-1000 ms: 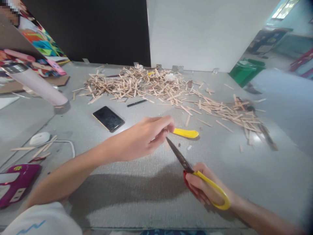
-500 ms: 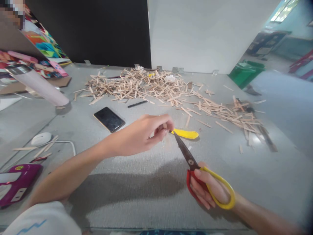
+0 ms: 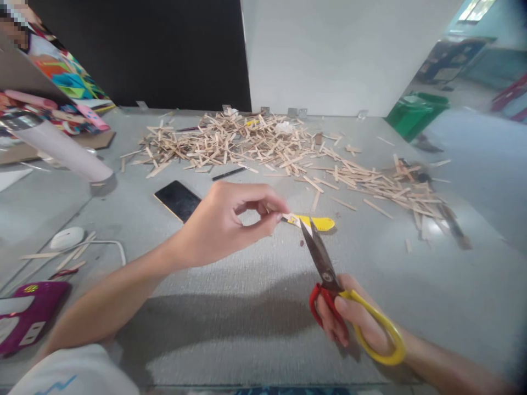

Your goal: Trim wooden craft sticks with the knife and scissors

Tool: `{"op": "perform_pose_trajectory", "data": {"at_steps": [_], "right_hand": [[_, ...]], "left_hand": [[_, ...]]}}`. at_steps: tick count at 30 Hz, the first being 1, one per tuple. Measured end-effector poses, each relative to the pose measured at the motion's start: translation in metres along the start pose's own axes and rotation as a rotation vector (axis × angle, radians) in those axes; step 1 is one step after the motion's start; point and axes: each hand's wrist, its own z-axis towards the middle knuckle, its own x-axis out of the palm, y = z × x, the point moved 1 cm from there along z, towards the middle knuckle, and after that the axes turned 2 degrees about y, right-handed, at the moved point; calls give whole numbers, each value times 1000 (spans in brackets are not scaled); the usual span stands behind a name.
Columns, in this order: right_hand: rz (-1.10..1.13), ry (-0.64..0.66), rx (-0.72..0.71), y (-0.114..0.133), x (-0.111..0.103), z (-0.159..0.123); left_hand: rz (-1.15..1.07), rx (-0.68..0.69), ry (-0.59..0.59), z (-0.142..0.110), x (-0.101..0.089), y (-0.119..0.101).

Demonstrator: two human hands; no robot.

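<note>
My left hand pinches a small pale wooden stick between thumb and fingertips. Its free end points right, toward the blades of a pair of scissors. Those scissors have one red and one yellow handle, and my right hand grips them with fingers through the loops. The blades are slightly apart at the tips; whether they touch the stick I cannot tell. Just behind lies a yellow utility knife on the table, partly covered by the stick and blades.
A wide heap of wooden sticks spreads across the back of the grey table. A black phone lies partly behind my left hand. At the left are a pale bottle, a white mouse and a purple device.
The scissor blades have parted, and the right hand has shifted slightly down and right. My left hand has turned, so the pinched stick now shows between fingertips and blades.
</note>
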Motion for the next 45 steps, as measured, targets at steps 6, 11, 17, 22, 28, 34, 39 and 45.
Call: {"op": "perform_pose_trajectory", "data": {"at_steps": [6, 11, 17, 22, 28, 34, 39, 45], "right_hand": [[-79, -7, 81, 15, 1, -2], [-131, 17, 131, 16, 0, -1], [-153, -8, 184, 17, 3, -1], [-197, -11, 212, 16, 3, 0], [-238, -35, 206, 17, 1, 1], [-223, -67, 153, 17, 5, 1], [-146, -112, 111, 8, 2, 2], [-88, -162, 70, 8, 0, 1]], "left_hand": [[-1, -19, 21, -2, 1, -4], [10, 16, 28, -1, 0, -5], [59, 61, 47, -3, 0, -5], [76, 56, 58, -2, 2, -6], [88, 21, 56, -2, 3, -8], [78, -6, 47, -2, 3, -7], [-3, -103, -43, -2, 4, -3], [-188, -210, -151, 1, 9, 0]]}}
